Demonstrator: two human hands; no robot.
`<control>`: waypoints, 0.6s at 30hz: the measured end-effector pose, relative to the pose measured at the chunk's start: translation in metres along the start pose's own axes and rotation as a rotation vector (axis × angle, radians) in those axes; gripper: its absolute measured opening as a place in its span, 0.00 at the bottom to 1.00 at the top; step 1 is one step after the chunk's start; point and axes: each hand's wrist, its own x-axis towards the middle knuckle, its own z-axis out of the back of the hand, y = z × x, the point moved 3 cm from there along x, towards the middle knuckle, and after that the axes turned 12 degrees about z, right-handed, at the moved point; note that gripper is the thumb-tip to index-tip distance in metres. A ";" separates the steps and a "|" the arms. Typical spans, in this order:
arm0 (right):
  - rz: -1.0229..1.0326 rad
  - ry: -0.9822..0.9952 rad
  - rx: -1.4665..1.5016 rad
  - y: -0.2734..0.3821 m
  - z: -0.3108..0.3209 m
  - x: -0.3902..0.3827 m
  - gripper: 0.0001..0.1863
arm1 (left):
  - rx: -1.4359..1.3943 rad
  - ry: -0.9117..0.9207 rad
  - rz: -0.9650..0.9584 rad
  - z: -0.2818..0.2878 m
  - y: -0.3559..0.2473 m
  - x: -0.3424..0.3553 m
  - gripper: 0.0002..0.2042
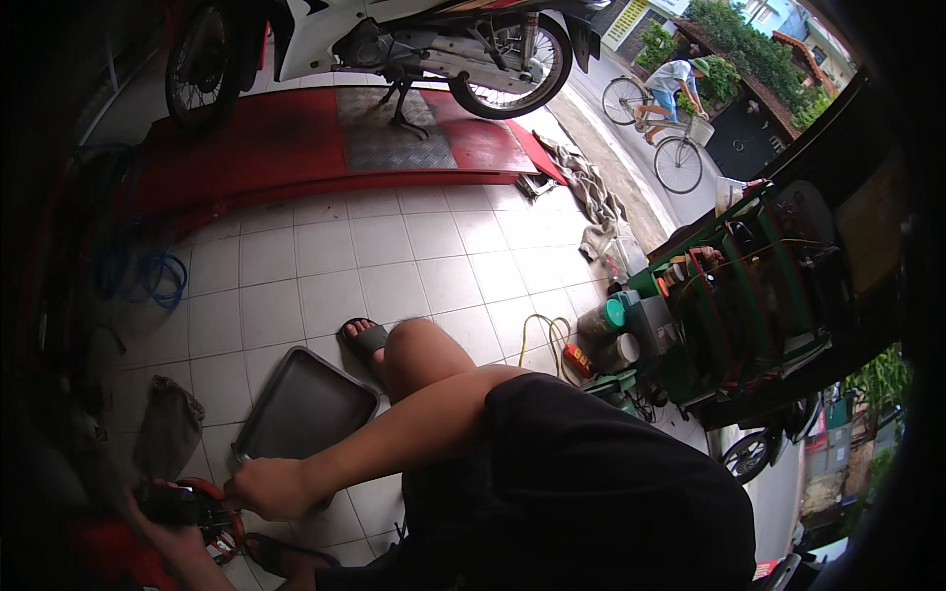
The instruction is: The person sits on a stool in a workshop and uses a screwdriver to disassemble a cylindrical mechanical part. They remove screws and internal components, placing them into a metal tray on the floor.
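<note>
At the lower left my right hand [274, 490] is closed, its knuckles up, at the edge of a dark round part with an orange-red rim [223, 527]. What its fingers grip is hidden. My left hand [179, 548] lies against the near side of a black piece [169, 502] beside that rim; its fingers are lost in shadow. Just beyond my right hand a grey rectangular tray [307, 406] lies on the tiles. To the left of the tray is a crumpled dark cloth [169, 426].
A white motorbike [414, 44] stands on a red lift platform [266, 138] at the far side. A blue hose [163, 276] coils at the left. On the right are a green tool rack [729, 286], jars [601, 318] and a yellow cord [537, 325]. A cyclist [670, 94] is on the street.
</note>
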 end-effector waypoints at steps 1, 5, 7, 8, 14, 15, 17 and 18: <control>-0.001 -0.042 -0.041 -0.007 -0.001 0.019 0.11 | 0.024 0.051 0.022 0.000 -0.013 0.028 0.19; -0.029 -0.047 0.006 -0.002 -0.002 0.023 0.10 | 0.045 0.054 -0.007 0.023 -0.022 0.037 0.19; -0.060 -0.048 0.015 0.003 0.001 0.023 0.10 | 0.057 0.045 -0.024 0.024 -0.025 0.039 0.19; -0.077 -0.049 0.021 0.003 0.002 0.022 0.10 | 0.052 0.027 -0.021 0.023 -0.025 0.039 0.19; -0.070 -0.024 -0.006 -0.001 0.004 0.019 0.11 | 0.036 0.044 0.010 0.011 -0.016 0.031 0.20; -0.080 -0.028 0.003 -0.002 0.005 0.017 0.11 | 0.029 0.050 0.016 0.010 -0.013 0.030 0.20; -0.085 -0.041 0.024 0.004 0.009 0.016 0.11 | 0.041 0.095 0.020 0.010 -0.017 0.029 0.19; -0.056 -0.052 0.014 0.000 0.009 0.016 0.11 | 0.041 0.114 0.022 0.011 -0.017 0.028 0.19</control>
